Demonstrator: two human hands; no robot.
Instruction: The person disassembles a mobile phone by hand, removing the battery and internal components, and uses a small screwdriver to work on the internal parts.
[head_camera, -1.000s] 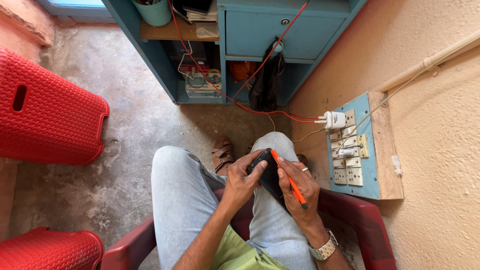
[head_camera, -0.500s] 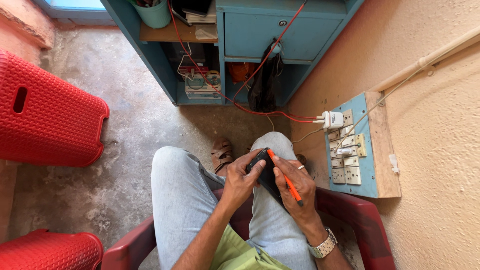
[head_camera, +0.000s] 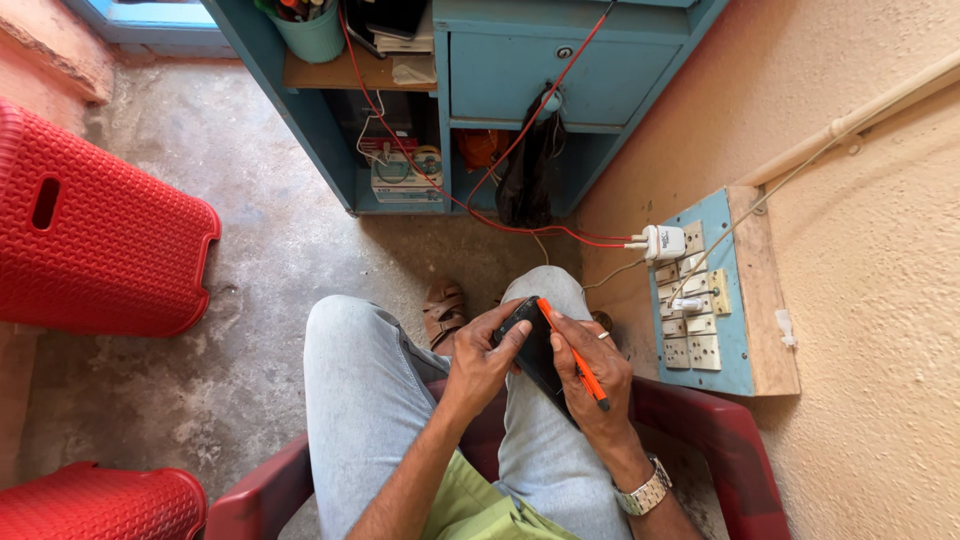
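Head view, person seated in a dark red plastic chair (head_camera: 700, 430), legs in light jeans. Left hand (head_camera: 480, 360): fingers curled closed around the near edge of a black phone (head_camera: 535, 345), thumb lying on its upper face. Right hand (head_camera: 590, 375): fingers wrapped under the far side of the same phone, and an orange screwdriver (head_camera: 572, 352) pinned along the palm by the thumb, its tip at the phone's top edge. A ring shows on one finger; a metal watch (head_camera: 645, 492) sits on the wrist. Phone is tilted, held over the right thigh, above the knee. Sandalled foot (head_camera: 443, 308) visible on the concrete floor (head_camera: 250, 280) between the knees. To the right, close beside the right hand, a blue switchboard (head_camera: 705, 300) on the wall with a white plug (head_camera: 662, 243); a red cable (head_camera: 480, 180) runs from it to the blue desk (head_camera: 560, 70) ahead. Red plastic stool (head_camera: 95, 250) on its side to the left, well apart.
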